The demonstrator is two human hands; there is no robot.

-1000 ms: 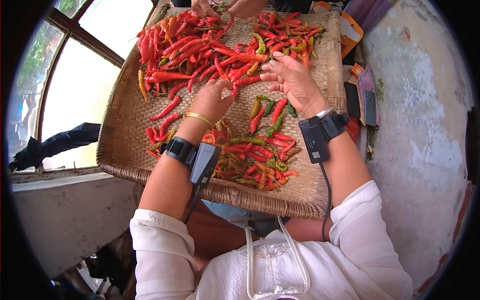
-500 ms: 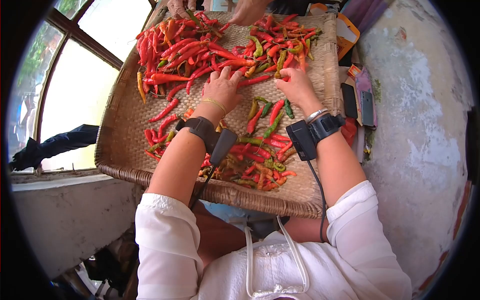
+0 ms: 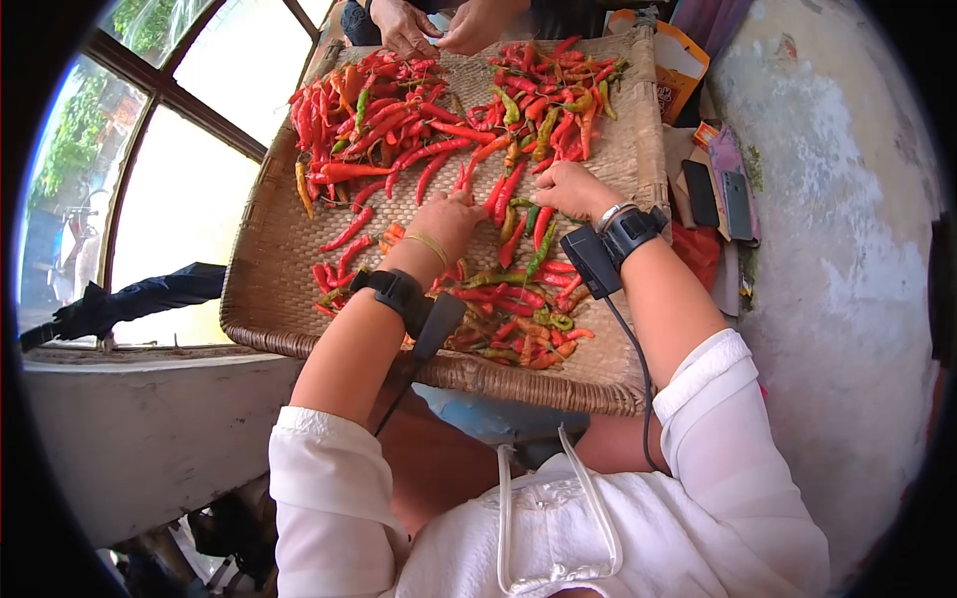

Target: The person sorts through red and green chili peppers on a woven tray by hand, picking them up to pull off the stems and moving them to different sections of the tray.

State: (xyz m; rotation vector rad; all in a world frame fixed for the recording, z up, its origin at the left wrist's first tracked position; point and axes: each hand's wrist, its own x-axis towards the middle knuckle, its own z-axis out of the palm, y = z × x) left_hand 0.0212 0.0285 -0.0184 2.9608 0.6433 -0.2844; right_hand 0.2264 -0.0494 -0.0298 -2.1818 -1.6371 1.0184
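Note:
A wide woven tray rests across my lap and holds red, orange and green chillies. My left hand lies knuckles up at the tray's middle, fingers curled over a few red chillies that stick out past it. Just to its right, my right hand is cupped palm down over more chillies. A mixed pile lies near me between my forearms. A big red pile is at the far left and a mixed pile at the far right. Both wrists carry black strapped devices.
Another person's two hands work at the tray's far edge. Two phones and an orange box lie right of the tray by a worn plaster wall. A window and stone sill are at the left.
Both hands reached forward onto the chillies, then drew back toward me with fingers curling over them. The view shifted slightly, and the other person's hands moved at the far edge.

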